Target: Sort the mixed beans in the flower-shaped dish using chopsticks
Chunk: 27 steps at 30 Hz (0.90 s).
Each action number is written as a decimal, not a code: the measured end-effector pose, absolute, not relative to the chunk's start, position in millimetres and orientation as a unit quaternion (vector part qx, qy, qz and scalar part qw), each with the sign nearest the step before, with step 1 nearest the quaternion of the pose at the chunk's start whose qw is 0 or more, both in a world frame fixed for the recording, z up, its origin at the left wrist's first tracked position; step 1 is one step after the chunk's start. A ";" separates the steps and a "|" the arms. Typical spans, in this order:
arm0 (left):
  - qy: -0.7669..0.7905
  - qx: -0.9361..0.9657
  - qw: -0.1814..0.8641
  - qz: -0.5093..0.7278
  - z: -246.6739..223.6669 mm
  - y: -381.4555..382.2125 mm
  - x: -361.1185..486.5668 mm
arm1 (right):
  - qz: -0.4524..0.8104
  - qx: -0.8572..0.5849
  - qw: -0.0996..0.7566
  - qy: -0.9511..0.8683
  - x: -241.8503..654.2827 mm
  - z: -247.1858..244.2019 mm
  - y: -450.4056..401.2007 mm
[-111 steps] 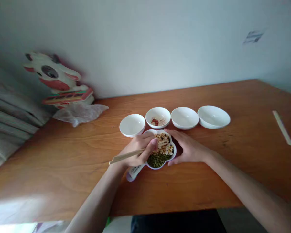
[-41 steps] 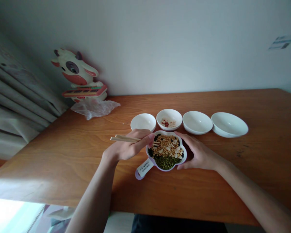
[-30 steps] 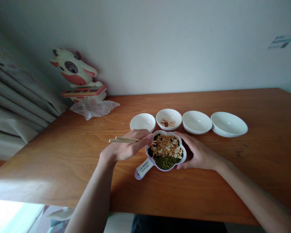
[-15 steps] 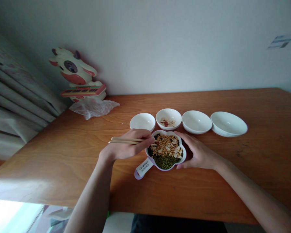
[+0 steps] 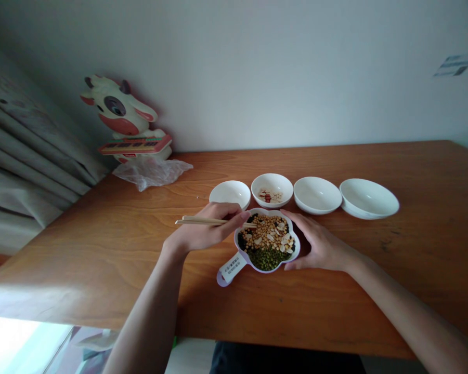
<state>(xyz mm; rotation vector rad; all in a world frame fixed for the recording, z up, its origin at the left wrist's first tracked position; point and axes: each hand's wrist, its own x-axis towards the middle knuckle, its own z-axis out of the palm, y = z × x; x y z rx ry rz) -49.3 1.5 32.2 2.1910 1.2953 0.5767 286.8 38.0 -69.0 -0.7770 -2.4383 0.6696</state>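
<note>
My left hand [image 5: 206,227] is closed round a pair of light wooden chopsticks [image 5: 197,221], whose tips reach over the beans at the dish's left side. A scalloped dish [image 5: 265,270] with a pale purple outside, white inside and labelled handle [image 5: 231,269] sits on the table. In it are yellow beans [image 5: 263,227], green beans [image 5: 268,258], dark beans along the edge and pale peanut halves [image 5: 286,242]. My right hand [image 5: 320,244] grips the dish's right side between thumb and fingers. Whether the tips pinch anything I cannot tell.
Behind the dish stand white bowls in a row: a left one [image 5: 230,193], one [image 5: 272,179] holding pale and reddish pieces, a third [image 5: 317,196] and a right one [image 5: 369,199]. A cow toy keyboard [image 5: 130,122] and a clear plastic bag [image 5: 156,174] are at the back left.
My left hand has shifted slightly up, and the chopsticks now lie closer together with their tips a bit higher over the beans. My right hand stays on the dish.
</note>
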 end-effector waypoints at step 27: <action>0.453 0.802 0.353 0.166 34.5 0.7 -55.5 | 0.249 -0.289 0.248 -0.890 287.7 -69.9 36.9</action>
